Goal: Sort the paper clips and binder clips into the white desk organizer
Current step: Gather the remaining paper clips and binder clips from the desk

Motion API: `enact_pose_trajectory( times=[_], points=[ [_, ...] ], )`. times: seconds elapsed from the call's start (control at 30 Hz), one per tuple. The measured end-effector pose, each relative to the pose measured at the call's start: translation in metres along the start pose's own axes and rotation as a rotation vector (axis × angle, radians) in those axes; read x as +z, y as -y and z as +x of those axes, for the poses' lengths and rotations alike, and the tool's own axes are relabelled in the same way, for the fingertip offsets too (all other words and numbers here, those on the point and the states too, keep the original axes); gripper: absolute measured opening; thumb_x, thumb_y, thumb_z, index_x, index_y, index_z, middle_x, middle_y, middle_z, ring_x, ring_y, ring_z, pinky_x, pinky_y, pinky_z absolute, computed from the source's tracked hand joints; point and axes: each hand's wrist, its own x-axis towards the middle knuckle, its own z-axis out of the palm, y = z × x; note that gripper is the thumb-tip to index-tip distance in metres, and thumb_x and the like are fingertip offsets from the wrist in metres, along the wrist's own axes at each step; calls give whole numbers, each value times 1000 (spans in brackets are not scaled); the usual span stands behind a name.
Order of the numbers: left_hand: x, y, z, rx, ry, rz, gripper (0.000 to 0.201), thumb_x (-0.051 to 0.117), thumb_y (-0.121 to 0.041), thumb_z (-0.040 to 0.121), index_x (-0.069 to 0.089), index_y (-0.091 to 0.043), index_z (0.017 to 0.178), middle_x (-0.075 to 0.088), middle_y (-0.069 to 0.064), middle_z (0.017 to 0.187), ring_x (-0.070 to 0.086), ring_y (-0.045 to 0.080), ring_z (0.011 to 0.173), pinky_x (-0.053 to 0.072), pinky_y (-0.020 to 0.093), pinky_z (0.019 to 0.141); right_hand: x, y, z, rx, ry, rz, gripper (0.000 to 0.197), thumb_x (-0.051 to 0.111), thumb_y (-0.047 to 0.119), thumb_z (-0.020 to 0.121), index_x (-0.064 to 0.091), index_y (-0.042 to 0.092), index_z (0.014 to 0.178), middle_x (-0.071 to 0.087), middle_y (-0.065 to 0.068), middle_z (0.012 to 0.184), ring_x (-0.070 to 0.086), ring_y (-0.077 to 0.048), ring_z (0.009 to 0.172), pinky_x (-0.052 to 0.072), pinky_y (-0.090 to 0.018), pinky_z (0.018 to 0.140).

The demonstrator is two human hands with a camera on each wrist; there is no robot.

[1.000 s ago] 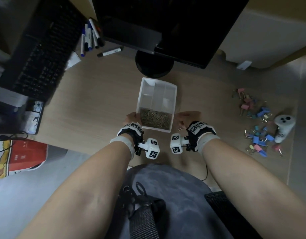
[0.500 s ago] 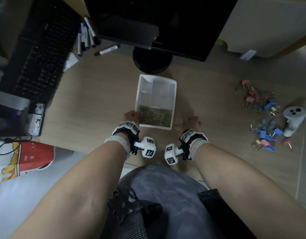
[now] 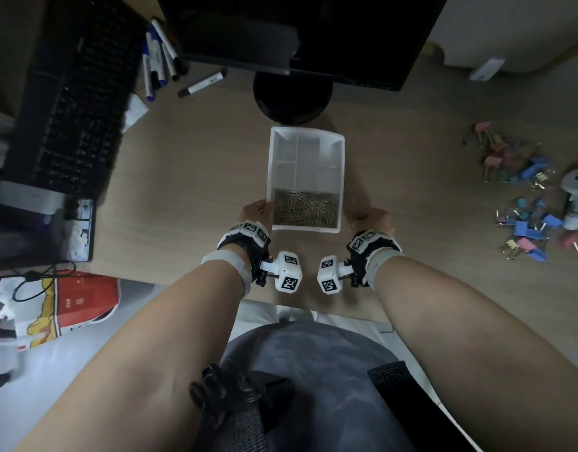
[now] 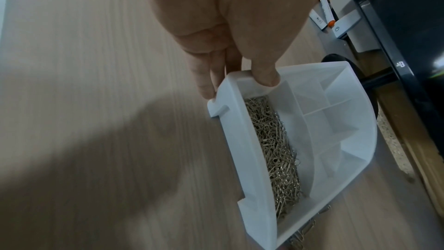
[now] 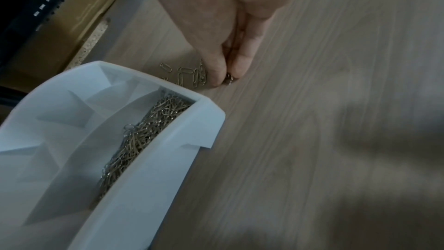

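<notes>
White plastic desk organizer [image 3: 307, 148], steadied by the left hand [image 4: 230, 45] gripping its near-left rim, holds paper clips [image 4: 271, 151], while the right hand [image 5: 230, 45] pinches loose paper clips [image 5: 192, 75] beside it; a weak pinch risks scattering them.

Head cam sits way up, looking straight down over both forearms at the pale wood-grain desk [image 3: 190, 177]. Each wrist cam rides low and close, peering along the fingers from opposite sides. All three catch the white plastic divided desk organizer [image 3: 306, 228] [image 4: 242, 151] [image 5: 153, 168] in between.
</notes>
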Motion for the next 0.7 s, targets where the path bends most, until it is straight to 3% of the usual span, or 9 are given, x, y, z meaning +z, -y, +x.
enact_pose_trajectory(
  times=[0.13,0.27,0.4,0.53,0.6,0.7],
  points=[
    [1,1,2,11,-5,18,30,50,-35,96,68,-17,113,63,6,84,56,24,74,45,31,70,-5,1,-1,19,6,46,30,77,41,80,76,15,94,74,-11,92,66,-24,80,48,-26,65],
    [1,1,0,57,1,93,35,45,-31,100,64,-10,119,59,4,90,52,18,75,37,26,70,-14,-2,-5,-19,-4,85,19,76,31,78,77,24,96,72,1,84,63,-18,76,43,-20,61],
    [5,1,-2,46,-33,97,37,44,-32,101,64,-10,122,64,10,100,54,20,81,37,25,72,-12,1,-14,-171,87,233,9,77,22,72,78,25,81,70,11,62,65,-7,60,49,-14,52],
    [6,-3,-4,20,-28,87,37,43,-30,100,63,-10,125,67,14,110,54,21,81,38,26,71,3,20,-32,-326,286,475,20,87,9,66,75,23,74,73,-1,70,69,-17,67,59,-24,63],
    [6,-5,-4,10,-6,77,39,42,-30,100,62,-9,126,67,16,112,58,24,85,43,28,73,4,28,-36,-383,319,463,29,92,12,61,73,26,78,74,-1,76,71,-17,72,61,-30,69],
    [8,-7,0,-38,12,53,42,42,-33,97,59,-9,127,66,18,119,65,33,100,53,38,88,3,26,-21,-340,275,486,26,86,7,69,71,19,86,72,-2,78,68,-17,70,59,-31,66]
  ],
)
